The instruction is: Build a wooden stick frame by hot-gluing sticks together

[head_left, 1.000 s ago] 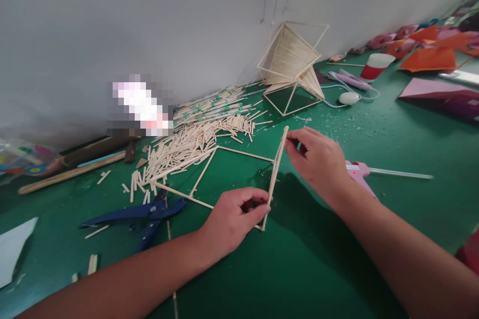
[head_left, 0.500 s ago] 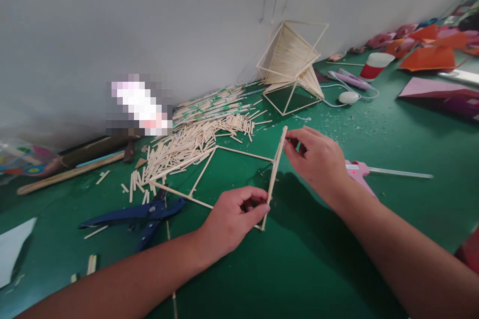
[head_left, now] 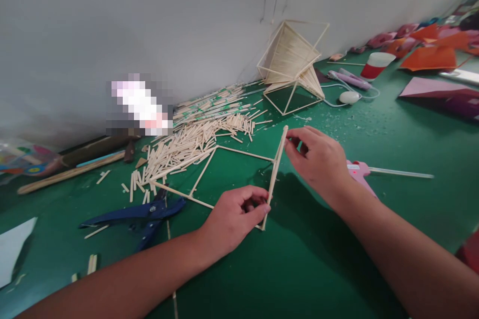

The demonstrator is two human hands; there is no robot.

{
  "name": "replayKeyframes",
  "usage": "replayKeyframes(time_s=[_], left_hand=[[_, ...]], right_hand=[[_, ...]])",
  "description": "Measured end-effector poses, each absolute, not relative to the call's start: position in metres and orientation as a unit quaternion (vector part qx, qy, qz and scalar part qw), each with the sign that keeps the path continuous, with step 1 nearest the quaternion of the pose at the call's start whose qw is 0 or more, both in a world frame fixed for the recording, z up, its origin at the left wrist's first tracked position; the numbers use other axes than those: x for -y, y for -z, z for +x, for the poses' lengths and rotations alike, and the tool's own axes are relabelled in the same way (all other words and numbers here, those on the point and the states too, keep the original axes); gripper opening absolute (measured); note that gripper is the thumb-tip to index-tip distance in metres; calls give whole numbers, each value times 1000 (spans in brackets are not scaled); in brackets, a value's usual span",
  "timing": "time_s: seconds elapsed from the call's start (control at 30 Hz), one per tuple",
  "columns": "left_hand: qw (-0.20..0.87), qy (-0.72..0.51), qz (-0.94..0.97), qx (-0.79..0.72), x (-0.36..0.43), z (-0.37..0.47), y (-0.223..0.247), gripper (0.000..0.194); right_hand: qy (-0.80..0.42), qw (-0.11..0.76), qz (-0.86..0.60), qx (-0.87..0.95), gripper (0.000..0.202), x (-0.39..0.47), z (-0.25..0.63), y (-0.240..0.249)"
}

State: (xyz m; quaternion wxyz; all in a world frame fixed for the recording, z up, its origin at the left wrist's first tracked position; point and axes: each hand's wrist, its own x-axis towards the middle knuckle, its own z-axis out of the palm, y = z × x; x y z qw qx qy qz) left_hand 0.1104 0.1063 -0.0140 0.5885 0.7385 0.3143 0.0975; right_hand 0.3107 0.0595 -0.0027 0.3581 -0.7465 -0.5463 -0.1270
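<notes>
Wide open at bottom centre, low over bare green tabletop [head_left: 299, 284]! Blocked at mid-frame, though, by the left hand [head_left: 232, 219] on the lower right of a stick frame [head_left: 245, 154] and the right hand [head_left: 318, 159] at its upper right. Fenced low inside that outline, reachable from above. Crowded left of centre with a loose stick pile [head_left: 187, 147], blue cutters [head_left: 138, 213] just below. Narrowed at right by a pink glue gun [head_left: 359, 172] and jutting glue stick [head_left: 402, 173], roomy just above and below. Barred at upper centre by a tall stick model [head_left: 292, 57].
</notes>
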Motion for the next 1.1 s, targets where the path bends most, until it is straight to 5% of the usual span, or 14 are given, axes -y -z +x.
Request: replayKeyframes(time_s=[0.8,1.1], left_hand=[[578,-88,754,-300,-108,105,16,21],[541,-212,741,-336,-123,104,-20,23]], right_hand=[[81,382,-726,566,19,-63,316,9],[55,404,-717,566,18,-60,315,6]])
